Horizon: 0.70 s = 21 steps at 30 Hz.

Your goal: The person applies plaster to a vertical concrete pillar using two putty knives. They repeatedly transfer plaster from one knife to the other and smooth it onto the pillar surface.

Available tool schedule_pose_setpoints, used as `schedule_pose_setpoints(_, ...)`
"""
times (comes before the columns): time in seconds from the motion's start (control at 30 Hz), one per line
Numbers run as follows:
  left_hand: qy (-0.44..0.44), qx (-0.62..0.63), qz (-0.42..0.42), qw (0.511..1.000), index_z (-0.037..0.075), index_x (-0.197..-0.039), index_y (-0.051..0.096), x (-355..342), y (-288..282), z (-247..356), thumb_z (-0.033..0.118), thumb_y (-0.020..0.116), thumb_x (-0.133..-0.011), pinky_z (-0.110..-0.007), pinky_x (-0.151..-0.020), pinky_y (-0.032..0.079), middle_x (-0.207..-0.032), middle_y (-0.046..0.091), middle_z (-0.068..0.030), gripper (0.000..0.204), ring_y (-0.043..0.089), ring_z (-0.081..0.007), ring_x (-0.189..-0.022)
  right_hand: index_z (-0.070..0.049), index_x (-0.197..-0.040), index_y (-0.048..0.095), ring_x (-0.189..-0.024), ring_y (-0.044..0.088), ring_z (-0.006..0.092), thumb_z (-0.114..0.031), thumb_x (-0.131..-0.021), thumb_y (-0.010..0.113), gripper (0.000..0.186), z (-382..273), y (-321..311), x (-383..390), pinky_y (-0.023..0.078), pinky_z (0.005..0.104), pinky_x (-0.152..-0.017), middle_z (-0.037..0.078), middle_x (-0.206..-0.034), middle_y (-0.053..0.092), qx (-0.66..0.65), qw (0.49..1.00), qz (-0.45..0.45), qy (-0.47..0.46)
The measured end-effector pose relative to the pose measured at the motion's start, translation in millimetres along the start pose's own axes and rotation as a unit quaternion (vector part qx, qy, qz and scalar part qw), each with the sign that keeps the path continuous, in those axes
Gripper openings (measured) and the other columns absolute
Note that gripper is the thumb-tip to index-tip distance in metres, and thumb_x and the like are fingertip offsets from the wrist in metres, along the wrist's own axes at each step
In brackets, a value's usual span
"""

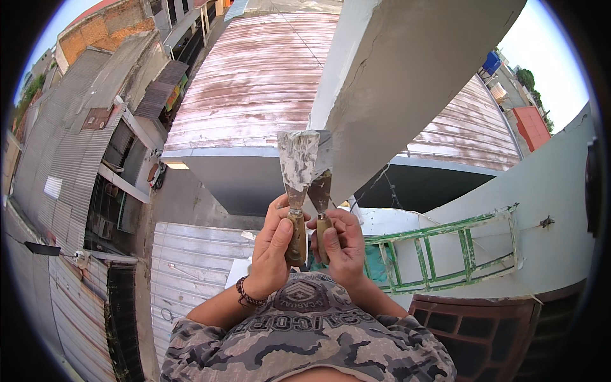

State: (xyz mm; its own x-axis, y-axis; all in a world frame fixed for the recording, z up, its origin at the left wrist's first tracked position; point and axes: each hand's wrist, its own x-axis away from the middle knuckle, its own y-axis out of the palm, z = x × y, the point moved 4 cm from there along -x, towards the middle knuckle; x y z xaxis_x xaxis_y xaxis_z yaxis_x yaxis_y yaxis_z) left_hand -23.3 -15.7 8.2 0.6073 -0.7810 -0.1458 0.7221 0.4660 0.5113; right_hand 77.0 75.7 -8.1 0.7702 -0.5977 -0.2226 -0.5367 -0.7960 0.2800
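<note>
Gripped by the handle: smeared scraper [296, 184] in curled left hand [272, 247], darker scraper [321, 190] in curled right hand [344, 247]. Aimed blade-first away from camouflage shirt [309, 336], with long axes nearly parallel, overlapping at far end.

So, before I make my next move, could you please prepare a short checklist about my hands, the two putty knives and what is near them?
1. Left putty knife gripped: ok, the left hand closes around its handle.
2. Right putty knife gripped: ok, the right hand holds its handle.
3. Left blade clean: not ok, whitish material covers most of it.
4. Blades not touching: cannot tell, they overlap in this view.
5. Bracelet clear of both handles: ok, it sits at the left wrist.
6. Green ladder secured: cannot tell, no clear fastening shows.
</note>
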Motion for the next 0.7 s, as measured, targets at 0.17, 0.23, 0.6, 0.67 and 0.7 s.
schedule_pose_setpoints(0.17,-0.025,0.018,0.038,0.999,0.002,-0.13,0.048,10.0,0.4,-22.0,0.029,0.047,-0.101,-0.031,-0.095,0.043,-0.118,0.052,-0.0055,0.04,0.05,-0.0132,-0.112,-0.001,-0.124,0.054,-0.098,0.055,0.0178,-0.034,-0.098,0.057,0.042,0.4,5.4,0.2,0.048,0.0282,-0.079,0.014,-0.115,0.055,0.175,0.972,-0.108,-0.114)
schedule_pose_setpoints(0.23,-0.025,-0.006,0.033,0.999,0.001,-0.124,0.055,16.0,-0.6,-28.2,0.025,0.047,-0.101,-0.032,-0.102,0.036,-0.134,0.042,-0.011,0.034,0.043,-0.0171,-0.123,0.0,-0.128,0.052,-0.111,0.049,0.0224,-0.037,-0.096,0.058,0.05,0.2,7.2,5.1,0.042,0.0344,-0.093,0.016,-0.121,0.049,0.141,0.981,-0.116,-0.06)
schedule_pose_setpoints(0.6,-0.084,0.062,0.046,0.994,-0.001,-0.118,0.052,15.5,4.1,-33.0,0.02,0.045,-0.099,-0.038,-0.1,0.044,-0.123,0.059,-0.0203,0.03,0.057,-0.0272,-0.114,-0.001,-0.111,0.055,-0.092,0.046,0.0141,-0.033,-0.099,0.051,0.034,11.4,6.0,11.6,0.04,0.0272,-0.08,0.008,-0.109,0.048,0.027,0.984,-0.171,0.042)
schedule_pose_setpoints(0.67,-0.097,0.04,0.045,0.993,-0.002,-0.114,0.055,12.0,0.8,-33.7,0.02,0.046,-0.099,-0.037,-0.098,0.045,-0.121,0.06,-0.0194,0.028,0.058,-0.0249,-0.111,-0.002,-0.109,0.055,-0.088,0.045,0.0122,-0.032,-0.1,0.05,0.032,15.2,5.5,15.1,0.039,0.0265,-0.077,0.007,-0.107,0.047,-0.008,0.981,-0.176,0.084)
schedule_pose_setpoints(0.7,-0.104,0.029,0.044,0.993,-0.002,-0.111,0.057,10.7,-1.3,-33.5,0.019,0.046,-0.099,-0.036,-0.097,0.046,-0.12,0.061,-0.0189,0.027,0.058,-0.0237,-0.11,-0.002,-0.108,0.055,-0.087,0.044,0.0114,-0.032,-0.101,0.049,0.031,16.4,5.3,16.9,0.038,0.026,-0.076,0.006,-0.106,0.047,-0.025,0.978,-0.179,0.101)
